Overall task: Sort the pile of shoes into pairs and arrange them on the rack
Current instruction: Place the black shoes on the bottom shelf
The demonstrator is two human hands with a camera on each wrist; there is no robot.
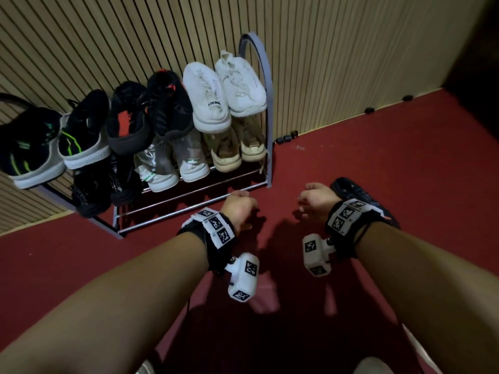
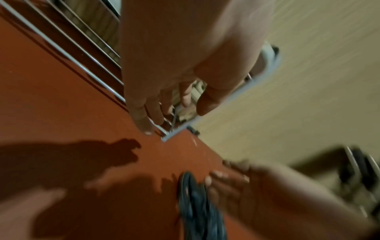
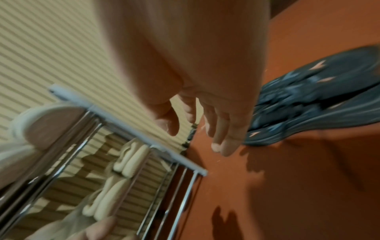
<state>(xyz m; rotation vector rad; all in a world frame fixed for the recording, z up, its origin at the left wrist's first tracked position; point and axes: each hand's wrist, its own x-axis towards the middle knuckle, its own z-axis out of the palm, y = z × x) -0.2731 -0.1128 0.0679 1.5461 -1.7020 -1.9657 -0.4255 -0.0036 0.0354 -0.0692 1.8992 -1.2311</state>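
1. Neither hand holds anything: the left hand (image 1: 239,209) hangs with loosely bent fingers just in front of the rack's lowest bars, and the right hand (image 1: 314,201) hangs the same way, empty, just beside the dark shoes on the floor.
2. Rack (image 1: 266,85), top shelf, from its left end to its right: black shoes with green stripes (image 1: 54,141), black shoes with red marks (image 1: 151,112), white shoes (image 1: 224,90). Each pair sits side by side.
3. Middle shelf, left to right: black shoes (image 1: 100,190), grey-white shoes (image 1: 172,163), beige shoes (image 1: 237,144), also paired.
4. Lowest bars at the rack's front edge carry nothing visible.
5. Still on the red floor (image 1: 378,147), right of the rack's right end: the dark shoes (image 3: 320,95), two lying together sole to sole in the right wrist view.
6. Judgement: sorting appears nearly done; this last pair remains to be lifted and set on the bottom shelf.
7. Both wrist views are blurred; finer detail cannot be confirmed.
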